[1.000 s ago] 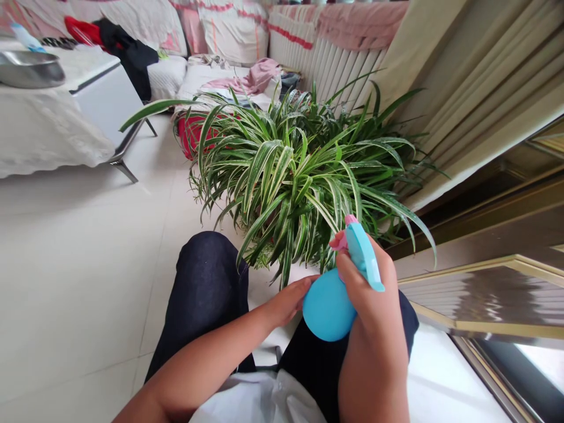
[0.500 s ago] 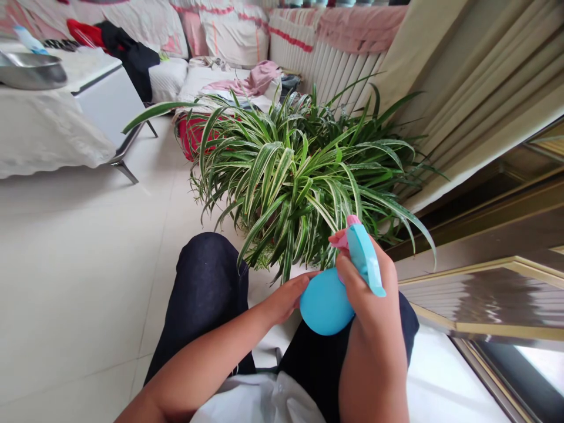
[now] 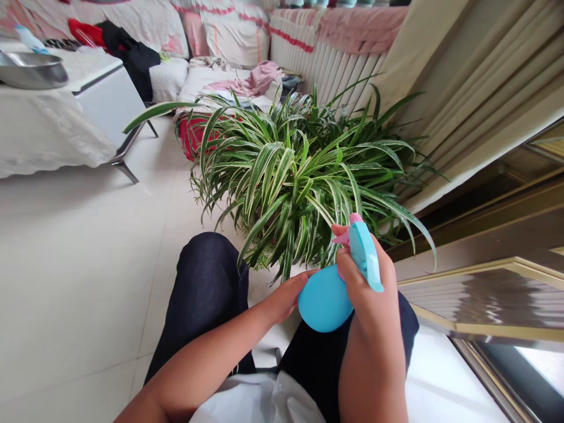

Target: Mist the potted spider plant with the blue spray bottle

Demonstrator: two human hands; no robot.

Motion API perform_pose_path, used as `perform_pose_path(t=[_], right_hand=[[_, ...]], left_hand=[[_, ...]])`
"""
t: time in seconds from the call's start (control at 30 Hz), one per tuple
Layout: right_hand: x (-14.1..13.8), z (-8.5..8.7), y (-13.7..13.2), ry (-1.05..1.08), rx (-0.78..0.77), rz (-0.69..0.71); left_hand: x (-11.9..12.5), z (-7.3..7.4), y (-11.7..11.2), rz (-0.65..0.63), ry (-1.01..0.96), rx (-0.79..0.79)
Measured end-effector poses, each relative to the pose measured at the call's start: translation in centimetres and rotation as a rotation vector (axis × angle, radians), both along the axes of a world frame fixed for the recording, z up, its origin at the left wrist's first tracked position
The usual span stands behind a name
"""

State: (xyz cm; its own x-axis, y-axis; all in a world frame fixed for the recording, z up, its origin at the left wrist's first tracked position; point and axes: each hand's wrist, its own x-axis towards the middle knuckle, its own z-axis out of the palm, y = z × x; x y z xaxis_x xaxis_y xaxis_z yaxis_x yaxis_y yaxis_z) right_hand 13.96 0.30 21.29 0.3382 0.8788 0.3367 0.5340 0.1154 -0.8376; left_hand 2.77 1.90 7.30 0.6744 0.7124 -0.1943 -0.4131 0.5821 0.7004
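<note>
A blue spray bottle point(image 3: 325, 299) with a pink nozzle and trigger is tilted over my lap, its head pointing away from me. My right hand point(image 3: 369, 282) is wrapped round its neck, with a finger at the pink trigger. At the bottle's left side, my left hand point(image 3: 288, 294) grips the body; most of its fingers are hidden behind it. Just beyond the nozzle spreads a bushy spider plant point(image 3: 286, 170) with long green and white striped leaves, some glistening. Its leaves hide whatever it grows in.
To the left stands a cloth-covered table point(image 3: 48, 129) with a metal bowl point(image 3: 37, 71). Behind the plant is a low seat with a pink cloth point(image 3: 255, 79). A curtain point(image 3: 476, 100) and a gold-edged panel point(image 3: 493, 294) stand at the right. Pale floor tiles point(image 3: 79, 264) lie left.
The spray bottle has shifted very slightly left and up in my hands. The pink trigger now sticks out a little further from the head. The plant looks the same.
</note>
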Motion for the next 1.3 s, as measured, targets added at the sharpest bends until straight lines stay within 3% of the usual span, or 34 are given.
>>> perform_pose_path(t=[0.5,0.77,0.97,1.3], right_hand=[[-0.2,0.0,0.1,-0.023,0.041,0.002],[-0.7,0.5,0.1,-0.012,0.016,-0.002],[-1.0,0.6,0.2,-0.086,0.05,0.077],[-1.2,0.6,-0.2,-0.107,0.045,0.119]], left_hand=[[0.2,0.5,-0.3,0.005,-0.018,0.032],[-0.1,0.4,-0.1,0.019,0.023,-0.012],[0.0,-0.3,0.1,0.024,-0.003,-0.059],[0.5,-0.2,-0.2,0.022,-0.081,-0.131]])
